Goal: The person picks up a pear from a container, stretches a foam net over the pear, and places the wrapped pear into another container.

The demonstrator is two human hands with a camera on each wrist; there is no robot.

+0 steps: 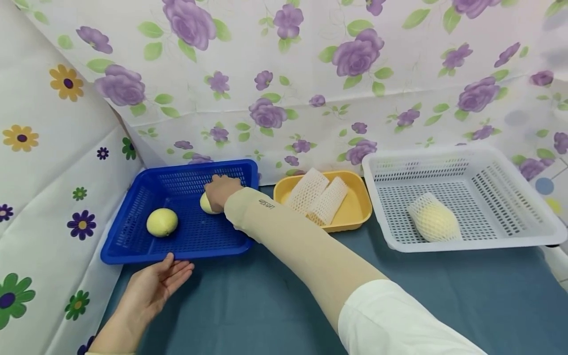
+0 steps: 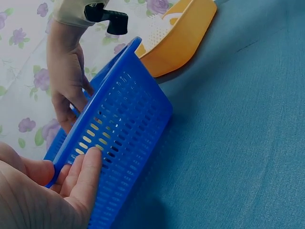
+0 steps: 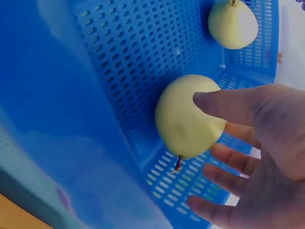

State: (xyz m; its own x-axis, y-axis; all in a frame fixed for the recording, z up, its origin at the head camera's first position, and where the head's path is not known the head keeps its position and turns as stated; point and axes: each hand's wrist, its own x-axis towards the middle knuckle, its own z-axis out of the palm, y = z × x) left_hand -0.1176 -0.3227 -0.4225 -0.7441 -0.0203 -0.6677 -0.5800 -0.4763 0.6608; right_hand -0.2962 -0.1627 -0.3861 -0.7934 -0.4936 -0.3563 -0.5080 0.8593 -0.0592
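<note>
Inside the blue basket (image 1: 186,252), my right hand (image 1: 222,191) reaches down over a pale yellow pear (image 3: 186,117). In the right wrist view its thumb lies across the pear while the other fingers spread beside it, not wrapped round it. Another pear (image 1: 161,222) lies to the left in the same basket. My left hand (image 1: 153,286) is at the basket's front edge, palm turned up. The left wrist view has its thumb at the rim and its extended fingers (image 2: 88,179) along the outside of the slotted wall.
A yellow tray (image 1: 350,209) with foam net sleeves (image 1: 328,199) stands right of the blue basket. Farther right is a white basket (image 1: 477,244) holding a pear in a foam net (image 1: 437,222). Flowered cloth hangs behind and at the left; blue-green cloth covers the table (image 1: 248,305).
</note>
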